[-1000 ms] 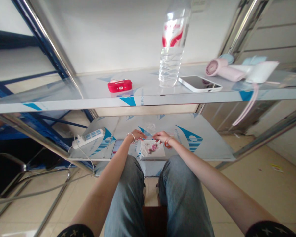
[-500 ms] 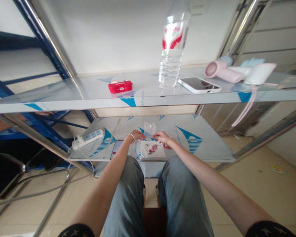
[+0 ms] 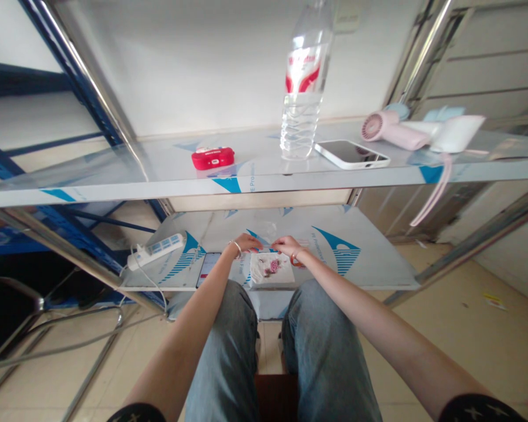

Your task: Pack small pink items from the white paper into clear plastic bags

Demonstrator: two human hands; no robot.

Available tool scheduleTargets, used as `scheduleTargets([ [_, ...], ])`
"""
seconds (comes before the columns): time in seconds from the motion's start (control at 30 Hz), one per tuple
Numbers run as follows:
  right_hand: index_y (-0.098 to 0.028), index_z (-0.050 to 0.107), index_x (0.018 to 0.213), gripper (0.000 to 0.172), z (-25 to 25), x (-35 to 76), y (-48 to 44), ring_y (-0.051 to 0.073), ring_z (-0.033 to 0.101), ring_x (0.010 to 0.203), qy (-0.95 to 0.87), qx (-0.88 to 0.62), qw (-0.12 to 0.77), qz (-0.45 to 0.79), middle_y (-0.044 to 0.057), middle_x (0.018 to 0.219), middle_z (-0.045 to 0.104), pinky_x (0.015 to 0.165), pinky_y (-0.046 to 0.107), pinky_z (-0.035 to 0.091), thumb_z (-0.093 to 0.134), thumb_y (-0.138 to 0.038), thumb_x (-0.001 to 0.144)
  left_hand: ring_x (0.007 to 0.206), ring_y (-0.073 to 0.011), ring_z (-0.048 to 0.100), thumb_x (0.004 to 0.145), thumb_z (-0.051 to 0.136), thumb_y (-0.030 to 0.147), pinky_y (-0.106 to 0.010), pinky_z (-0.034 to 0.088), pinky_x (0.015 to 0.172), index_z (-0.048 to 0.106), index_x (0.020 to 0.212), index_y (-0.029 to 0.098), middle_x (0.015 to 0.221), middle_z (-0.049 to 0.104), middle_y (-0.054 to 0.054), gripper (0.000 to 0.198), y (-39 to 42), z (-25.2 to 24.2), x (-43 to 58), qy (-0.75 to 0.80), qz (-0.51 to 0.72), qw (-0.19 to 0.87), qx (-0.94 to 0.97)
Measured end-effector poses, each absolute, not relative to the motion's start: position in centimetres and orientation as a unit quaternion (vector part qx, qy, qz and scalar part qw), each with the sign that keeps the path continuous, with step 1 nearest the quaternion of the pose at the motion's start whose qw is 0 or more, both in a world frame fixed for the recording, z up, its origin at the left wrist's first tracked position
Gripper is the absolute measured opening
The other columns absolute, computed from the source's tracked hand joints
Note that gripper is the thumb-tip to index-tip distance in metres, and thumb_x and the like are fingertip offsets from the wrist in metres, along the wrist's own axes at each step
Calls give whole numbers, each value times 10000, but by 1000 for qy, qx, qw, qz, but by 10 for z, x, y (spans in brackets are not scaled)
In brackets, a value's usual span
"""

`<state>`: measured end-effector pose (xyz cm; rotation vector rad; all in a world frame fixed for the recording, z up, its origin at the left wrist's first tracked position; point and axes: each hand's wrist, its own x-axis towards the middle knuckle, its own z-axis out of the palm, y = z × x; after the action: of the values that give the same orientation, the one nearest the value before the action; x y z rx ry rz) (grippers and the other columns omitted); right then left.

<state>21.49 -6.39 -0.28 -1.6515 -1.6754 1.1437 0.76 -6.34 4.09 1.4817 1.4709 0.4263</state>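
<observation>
The person's left hand [image 3: 248,242] and right hand [image 3: 285,245] meet low in the middle of the view, above the lower shelf [image 3: 369,258] of a metal rack. The fingertips of each hand are drawn narrow into a pinch; between them they hold one edge of a small clear bag [image 3: 270,230], one hand at each end. The bag shows just beyond the fingers, on the side away from the person; it is so thin and pale that what it contains cannot be told. A silver bangle [image 3: 236,248] circles the left wrist; an orange band [image 3: 295,258] circles the right.

Just beneath the hands, nearer the person, a white sheet [image 3: 286,274] lies flat on the shelf; a few small pink and red pieces [image 3: 273,266] rest on it, too small to name. To the left of the sheet a phone [image 3: 207,266] lies face up; farther left is a white power strip [image 3: 156,248]. The person's knees in blue jeans [image 3: 229,351] sit just below the shelf's front edge.

The upper shelf [image 3: 114,176] runs across the view well above the hands. It carries a red case [image 3: 213,158]; an upright water bottle [image 3: 301,99]; a white phone [image 3: 351,154] just right of the bottle; and a pink handheld fan [image 3: 389,129] near the right end.
</observation>
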Motion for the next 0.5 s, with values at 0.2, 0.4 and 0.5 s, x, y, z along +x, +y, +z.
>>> scheduleTargets([
  [0.2, -121, 810, 796, 102, 3, 214, -68, 90, 566, 635, -563, -611, 291, 474, 25, 746, 747, 590, 160, 385, 776, -106, 890, 996, -259, 763, 809, 854, 194, -265, 540, 772, 762, 716, 199, 833, 827, -51, 131, -63, 44, 10, 595, 195, 462, 629],
  [0.4, -123, 830, 880, 95, 13, 212, -77, 80, 640, 694, -514, -600, 307, 531, 70, 952, 828, 604, 134, 438, 774, -129, 956, 938, -222, 741, 787, 811, 127, -271, 556, 857, 738, 675, 193, 783, 802, -33, 149, -60, 44, 10, 586, 217, 482, 614],
  [0.5, -120, 823, 870, 39, 13, 210, -77, 79, 626, 676, -515, -598, 317, 527, 69, 912, 820, 589, 131, 435, 817, -133, 905, 928, -220, 754, 851, 780, 160, -264, 505, 778, 780, 733, 175, 829, 823, -48, 120, -61, 44, 9, 594, 208, 474, 616],
])
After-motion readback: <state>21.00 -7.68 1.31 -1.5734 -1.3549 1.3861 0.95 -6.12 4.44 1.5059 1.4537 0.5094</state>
